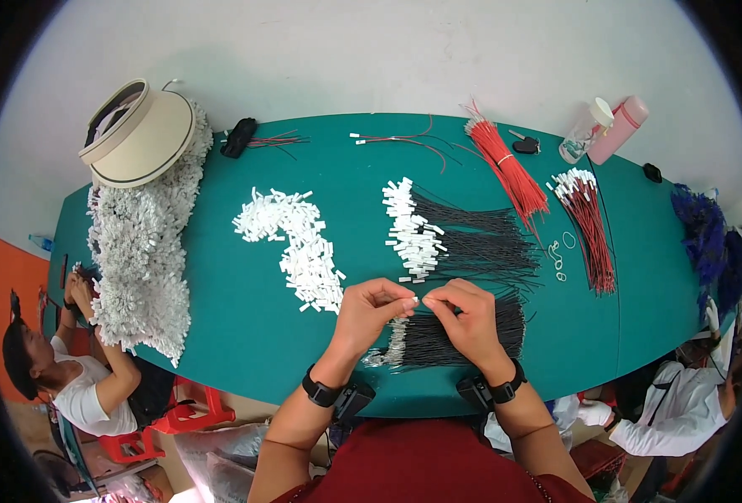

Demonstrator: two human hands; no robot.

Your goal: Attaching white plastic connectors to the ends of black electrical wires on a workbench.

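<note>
My left hand [372, 312] pinches a small white connector housing [415, 299] between thumb and fingertips. Close beside it, my right hand [466, 320] is closed in a pinch; what sits in those fingertips is too small to make out. Under and between my hands lies a bundle of black wires [438, 342] with bare silver terminals [398, 339] at their left ends. Just beyond, more black wires [480, 243] are spread out with white housings [411, 230] on their left ends. A loose heap of white connector housings [308, 264] lies left of them.
On the green table [220, 310] a large pile of white-tipped wires [140, 260] carries a sun visor [149, 138]. Red wire bundles [509, 168], dark red wires [587, 230], rubber bands [557, 260] and bottles [620, 130] stand right. People [94, 377] work at both ends.
</note>
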